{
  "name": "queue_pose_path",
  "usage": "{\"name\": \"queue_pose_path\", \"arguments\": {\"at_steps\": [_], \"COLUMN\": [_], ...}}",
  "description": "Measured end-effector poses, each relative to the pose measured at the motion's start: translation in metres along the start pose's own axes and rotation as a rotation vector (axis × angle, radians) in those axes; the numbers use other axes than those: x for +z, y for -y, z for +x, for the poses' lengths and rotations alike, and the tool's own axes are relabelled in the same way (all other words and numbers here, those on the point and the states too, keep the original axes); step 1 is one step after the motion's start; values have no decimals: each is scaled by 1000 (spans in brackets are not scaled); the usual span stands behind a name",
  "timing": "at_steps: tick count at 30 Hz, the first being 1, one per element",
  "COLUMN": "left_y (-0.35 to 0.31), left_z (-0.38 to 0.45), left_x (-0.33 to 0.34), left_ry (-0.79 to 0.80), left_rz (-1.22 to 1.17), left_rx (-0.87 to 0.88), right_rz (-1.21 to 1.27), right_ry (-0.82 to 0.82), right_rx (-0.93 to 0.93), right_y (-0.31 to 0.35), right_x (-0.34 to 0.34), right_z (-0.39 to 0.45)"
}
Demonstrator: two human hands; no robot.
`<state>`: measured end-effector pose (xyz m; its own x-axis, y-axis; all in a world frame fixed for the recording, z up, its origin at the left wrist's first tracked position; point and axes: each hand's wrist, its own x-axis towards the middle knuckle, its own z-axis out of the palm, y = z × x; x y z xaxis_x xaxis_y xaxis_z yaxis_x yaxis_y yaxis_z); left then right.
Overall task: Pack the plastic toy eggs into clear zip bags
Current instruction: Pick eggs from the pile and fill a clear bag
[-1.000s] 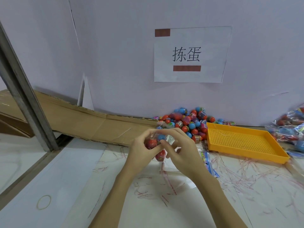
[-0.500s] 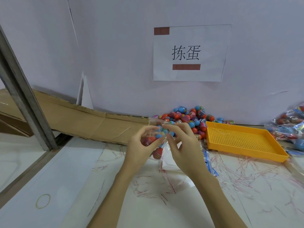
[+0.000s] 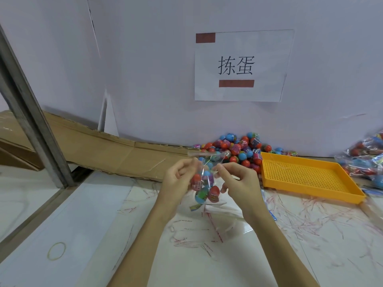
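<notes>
Head view shows a clear plastic zip bag (image 3: 204, 183) filled with red, blue and purple plastic toy eggs, held upright above the table (image 3: 103, 235) between both hands. The left hand (image 3: 178, 181) has its grip clamped on the bag's left upper edge, thumb and forefinger pinching the film just below the zip strip. The right hand (image 3: 236, 181) has its grip clamped on the right upper edge in the same manner, its other fingers curled beneath. The bag's mouth flares out above the fingers, and its bottom hangs just over a small stack of flat empty clear bags (image 3: 223, 210) lying on the table.

Behind the hands, a heap of loose red and blue plastic toy eggs (image 3: 238, 148) lies against the white wall. Just beside that heap, to the right, sits a shallow orange perforated plastic tray (image 3: 310, 177). At the far right edge lie filled clear bags of eggs (image 3: 364, 160). A white paper sign with black characters (image 3: 240, 65) hangs on the wall above. Flattened brown cardboard (image 3: 93, 150) stretches along the wall to the left, and a tan rubber band (image 3: 56, 251) lies near the table's left front.
</notes>
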<state>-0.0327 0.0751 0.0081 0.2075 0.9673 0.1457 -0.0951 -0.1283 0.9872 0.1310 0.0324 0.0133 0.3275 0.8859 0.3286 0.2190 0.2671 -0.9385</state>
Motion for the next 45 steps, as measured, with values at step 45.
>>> {"name": "queue_pose_path", "arguments": {"at_steps": [45], "left_y": [13], "left_z": [1], "left_x": [3], "left_ry": [11], "left_rz": [559], "left_rx": [461], "right_rz": [-703], "right_ry": [-149], "right_rx": [-580], "right_y": [-8], "right_x": [13], "right_z": [-5]}}
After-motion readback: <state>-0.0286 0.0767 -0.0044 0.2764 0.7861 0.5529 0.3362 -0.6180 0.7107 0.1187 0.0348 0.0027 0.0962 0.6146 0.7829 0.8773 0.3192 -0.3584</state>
